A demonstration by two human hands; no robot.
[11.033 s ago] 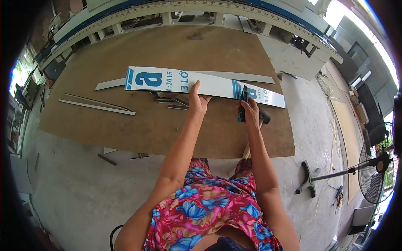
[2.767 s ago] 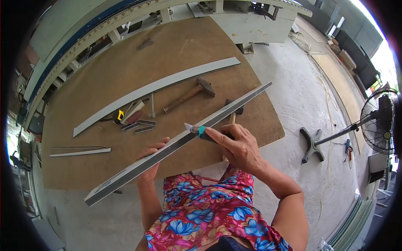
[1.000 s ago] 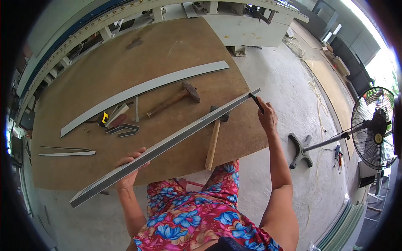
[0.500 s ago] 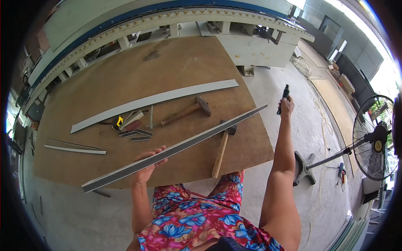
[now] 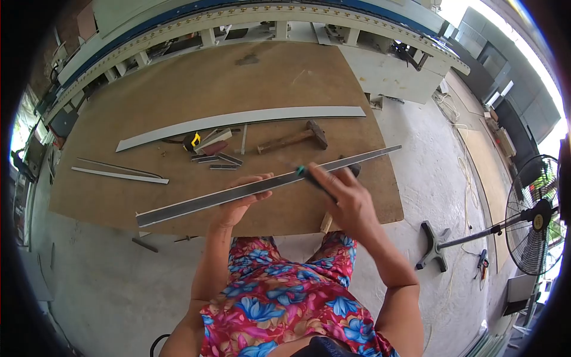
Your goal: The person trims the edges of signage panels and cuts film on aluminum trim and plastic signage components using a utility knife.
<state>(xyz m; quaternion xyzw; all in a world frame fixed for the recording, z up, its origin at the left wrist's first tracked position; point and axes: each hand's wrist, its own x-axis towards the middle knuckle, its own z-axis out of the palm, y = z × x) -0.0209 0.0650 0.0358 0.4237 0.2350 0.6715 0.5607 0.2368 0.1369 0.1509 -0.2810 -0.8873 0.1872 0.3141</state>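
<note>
My left hand (image 5: 241,202) grips a long strip (image 5: 202,206), dark grey on its face with pale edges, slanting over the board in front of me. The fingers show above the strip and the palm below it. In my right hand (image 5: 351,202) is a slim, dark, knife-like hand tool (image 5: 315,183) with a green end. That end overlaps the middle of the strip, just right of my left fingers. A mallet lies under the strip, its wooden handle (image 5: 326,222) partly hidden by my right hand.
On the brown board (image 5: 95,202) lie a hammer (image 5: 291,140), a yellow tape measure (image 5: 192,141), a long white strip (image 5: 250,118), a shorter strip (image 5: 122,175) and several small offcuts (image 5: 217,159). A large machine (image 5: 285,13) stands behind it. A fan (image 5: 535,214) stands at the right.
My right hand has swung in from the far right, bringing the tool onto the strip. My left hand still grips the strip. The view has shifted slightly.
</note>
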